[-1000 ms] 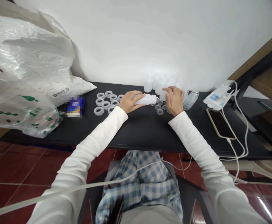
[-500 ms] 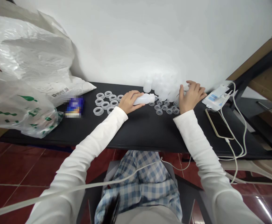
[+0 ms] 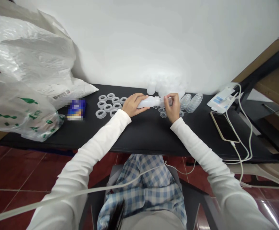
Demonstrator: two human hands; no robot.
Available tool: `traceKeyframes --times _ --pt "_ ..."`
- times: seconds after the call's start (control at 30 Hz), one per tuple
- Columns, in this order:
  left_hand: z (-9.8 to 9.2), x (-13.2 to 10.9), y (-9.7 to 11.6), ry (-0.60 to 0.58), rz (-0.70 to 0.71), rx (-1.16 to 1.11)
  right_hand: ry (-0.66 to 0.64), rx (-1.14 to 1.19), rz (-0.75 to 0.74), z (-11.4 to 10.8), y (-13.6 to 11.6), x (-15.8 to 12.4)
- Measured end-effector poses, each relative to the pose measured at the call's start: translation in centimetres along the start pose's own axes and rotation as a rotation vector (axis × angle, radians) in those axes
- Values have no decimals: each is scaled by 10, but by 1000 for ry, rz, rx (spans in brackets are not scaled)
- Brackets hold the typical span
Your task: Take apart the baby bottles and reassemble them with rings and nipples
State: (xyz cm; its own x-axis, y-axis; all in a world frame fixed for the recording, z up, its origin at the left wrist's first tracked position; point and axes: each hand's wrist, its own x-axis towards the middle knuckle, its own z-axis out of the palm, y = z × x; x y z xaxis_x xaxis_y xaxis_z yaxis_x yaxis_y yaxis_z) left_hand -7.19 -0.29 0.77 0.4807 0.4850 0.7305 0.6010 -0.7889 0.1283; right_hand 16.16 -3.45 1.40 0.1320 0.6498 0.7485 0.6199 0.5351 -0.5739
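one white bottle [image 3: 147, 102] lies on its side in the person's left hand [image 3: 134, 105], toward the back edge of the desk [image 3: 149, 134] and about midway along it. its body is smooth, plain and cloudy, with rounded shoulders that narrow to a paler collar at the neck, and the neck points toward the desk's right end. the left fingers are wrapped around the base half, so that part is hidden; whether the underside touches the desk, i cannot tell.

the thumb and fingers of the right hand [image 3: 173, 107] are closed on a clear cap [image 3: 162, 101], see-through and faintly shiny, which meets the neck end in line with the bottle. how far it is seated, i cannot tell.

more white bottles [image 3: 169, 84] stand crowded along the back edge, against the wall [image 3: 139, 41], so pale that their outlines blur together. nearer the front edge, small clear discs [image 3: 163, 114] lie partly under the right hand. just right of it, clear caps nest in two slanting stacks [image 3: 194, 103]. to the left of the left hand lie several frosted rings [image 3: 108, 107], and beyond them, toward the left end, a blue packet [image 3: 76, 109]. a phone [image 3: 224, 127] lies near the right end.
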Motion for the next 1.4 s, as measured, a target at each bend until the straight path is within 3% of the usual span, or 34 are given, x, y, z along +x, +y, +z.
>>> traceKeyframes --times 0.17,0.53,0.67,0.77,0.93,1.03,1.2,1.4 --pt "-4 1 3 -52 -20 -108 -34 12 -61 9 1 -9" --pt "-12 12 21 -320 -440 -672 -11 -143 -130 9 -4 -15" --pt "-12 11 22 -401 -487 -792 32 -171 -156 9 -9 -18" --pt "-9 7 24 -326 -389 -653 49 -173 -132 10 -10 -19" --pt "0 1 25 -115 -72 -264 35 -173 -17 13 -16 -14" --pt "4 -2 25 -55 50 -67 27 -170 64 11 -24 -9" --pt "5 -2 22 -29 90 73 5 -153 104 5 -33 -3" --pt "6 2 23 -164 7 45 -162 -207 -124 0 -31 -2"
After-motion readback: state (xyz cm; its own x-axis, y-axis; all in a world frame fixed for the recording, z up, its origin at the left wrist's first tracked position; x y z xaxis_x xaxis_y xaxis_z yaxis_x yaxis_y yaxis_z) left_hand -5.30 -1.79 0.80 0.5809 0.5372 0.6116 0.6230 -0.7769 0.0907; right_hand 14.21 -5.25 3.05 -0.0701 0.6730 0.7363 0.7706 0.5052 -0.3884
